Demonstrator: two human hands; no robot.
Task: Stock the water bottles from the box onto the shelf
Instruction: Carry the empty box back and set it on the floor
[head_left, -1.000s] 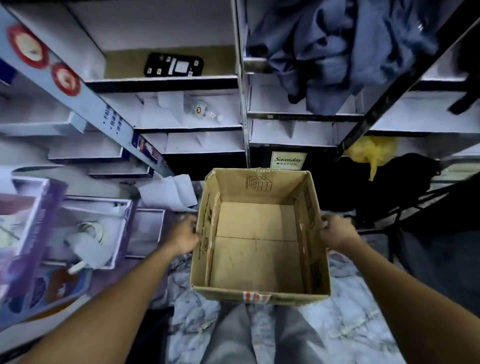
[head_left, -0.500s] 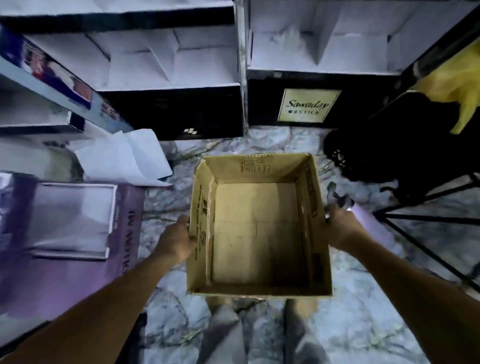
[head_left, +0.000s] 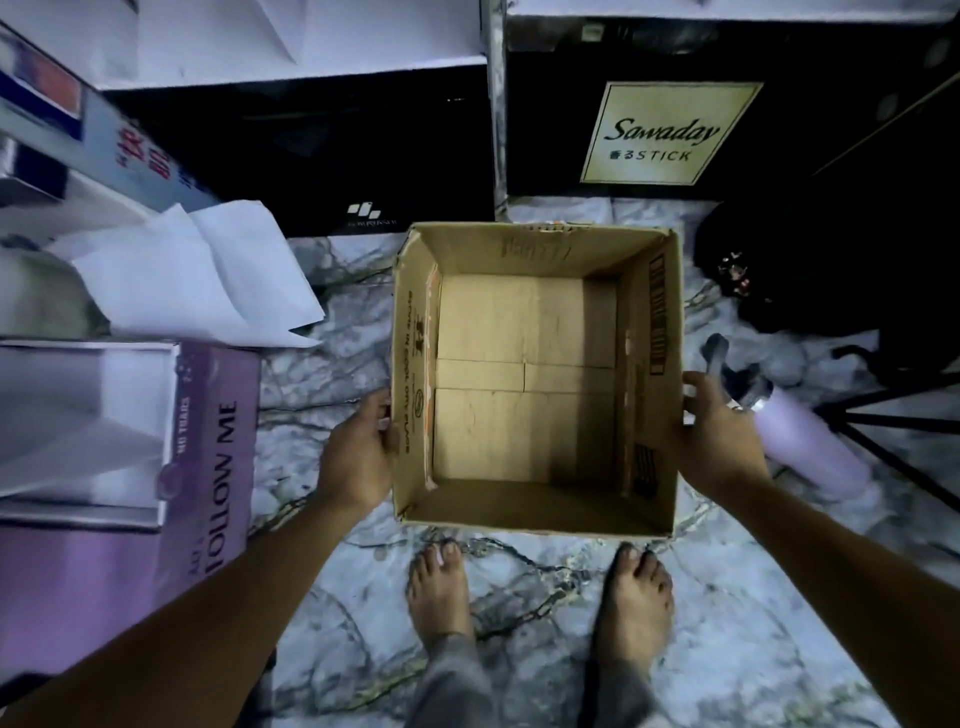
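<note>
An open brown cardboard box (head_left: 654, 332) sits low over the marble floor, its inside empty. My left hand (head_left: 358, 457) grips the box's left wall and my right hand (head_left: 719, 447) grips its right wall. A lilac water bottle (head_left: 810, 452) with a metal cap lies on the floor just right of my right hand. The lowest white shelf (head_left: 291, 47) shows at the top left; no bottles are visible on it.
A purple "FOLLOW ME" carton (head_left: 218, 467) and white paper sheets (head_left: 208, 280) lie to the left. Black boxes (head_left: 322, 150), one labelled "Sawaday" (head_left: 665, 135), stand behind the box. A dark bag (head_left: 810, 275) and tripod legs (head_left: 904, 415) are at right. My bare feet (head_left: 441, 597) stand below the box.
The box has come down from shelf height toward the floor, both hands still on its sides. My view has tilted down, so the upper shelves left the frame.
</note>
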